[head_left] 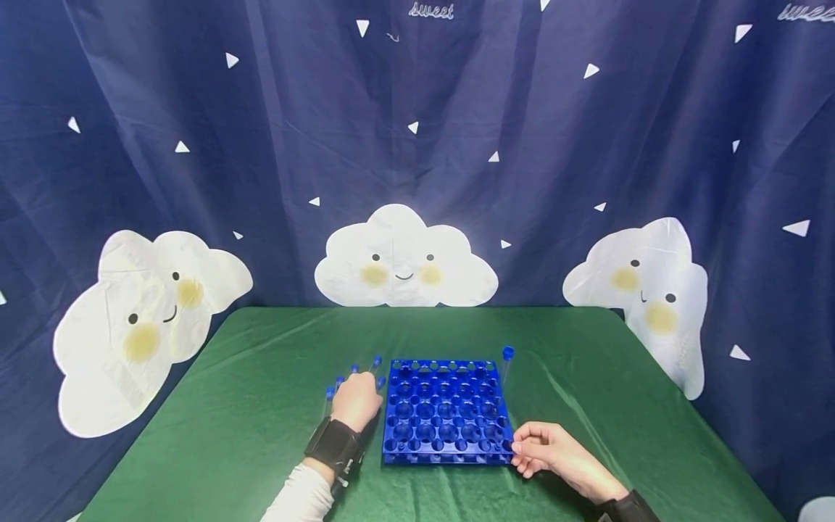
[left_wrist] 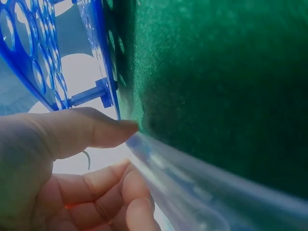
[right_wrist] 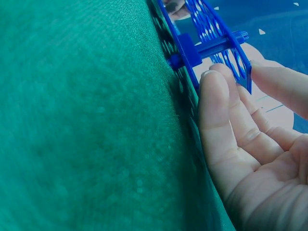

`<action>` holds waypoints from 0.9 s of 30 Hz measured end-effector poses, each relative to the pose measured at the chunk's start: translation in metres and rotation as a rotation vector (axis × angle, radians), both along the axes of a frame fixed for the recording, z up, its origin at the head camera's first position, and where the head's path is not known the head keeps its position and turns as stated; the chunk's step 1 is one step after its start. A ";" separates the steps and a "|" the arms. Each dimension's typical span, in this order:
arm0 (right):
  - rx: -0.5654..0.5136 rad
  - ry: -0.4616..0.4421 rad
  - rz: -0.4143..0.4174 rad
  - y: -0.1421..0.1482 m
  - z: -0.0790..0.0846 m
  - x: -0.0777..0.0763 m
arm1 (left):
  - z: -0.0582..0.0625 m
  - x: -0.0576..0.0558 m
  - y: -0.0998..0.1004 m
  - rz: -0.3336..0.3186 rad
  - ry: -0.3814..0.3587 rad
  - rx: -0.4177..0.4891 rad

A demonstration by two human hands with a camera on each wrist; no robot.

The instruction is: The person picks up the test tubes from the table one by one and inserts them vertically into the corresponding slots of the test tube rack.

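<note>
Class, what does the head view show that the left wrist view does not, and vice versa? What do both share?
Only the head view: the right hand at the near right corner of the rack, and a capped tube by its far right corner.

Only the left wrist view: the crossbar between the rack's plates, and curled fingers seen palm-side.

Both: the left hand, the rack, the green cloth, the blue backdrop.

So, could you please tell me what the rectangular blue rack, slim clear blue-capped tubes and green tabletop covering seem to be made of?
Rectangular blue rack: likely glossy plastic, given its thin plates and highlights.
Slim clear blue-capped tubes: smooth, transparent plastic or glass, since green shows through.
Green tabletop covering: probably fabric with slight sheen, given its creases.
</note>
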State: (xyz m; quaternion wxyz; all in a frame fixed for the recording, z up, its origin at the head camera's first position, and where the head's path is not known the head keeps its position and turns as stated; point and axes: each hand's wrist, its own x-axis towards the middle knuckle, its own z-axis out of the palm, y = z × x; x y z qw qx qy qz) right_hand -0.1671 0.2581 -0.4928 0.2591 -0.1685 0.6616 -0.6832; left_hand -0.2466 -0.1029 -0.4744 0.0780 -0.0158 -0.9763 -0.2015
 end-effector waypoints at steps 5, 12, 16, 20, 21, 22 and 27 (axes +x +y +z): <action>-0.002 -0.003 0.001 0.000 -0.001 0.000 | 0.001 0.002 -0.002 0.000 0.002 0.019; 0.000 0.009 -0.001 0.000 -0.001 0.000 | 0.008 0.003 -0.002 0.003 0.029 0.044; -0.002 0.008 -0.001 0.000 -0.001 0.000 | 0.014 0.005 -0.002 -0.005 0.063 0.065; 0.000 0.011 -0.003 0.000 -0.001 0.000 | 0.020 0.008 -0.001 -0.002 0.101 0.100; 0.001 0.012 -0.003 0.000 -0.001 0.000 | 0.021 0.008 -0.001 0.001 0.111 0.109; 0.002 0.015 -0.004 0.000 -0.001 0.000 | 0.022 0.008 0.000 0.004 0.122 0.120; 0.003 0.022 -0.006 0.000 -0.001 0.000 | 0.028 0.008 0.000 0.016 0.181 0.175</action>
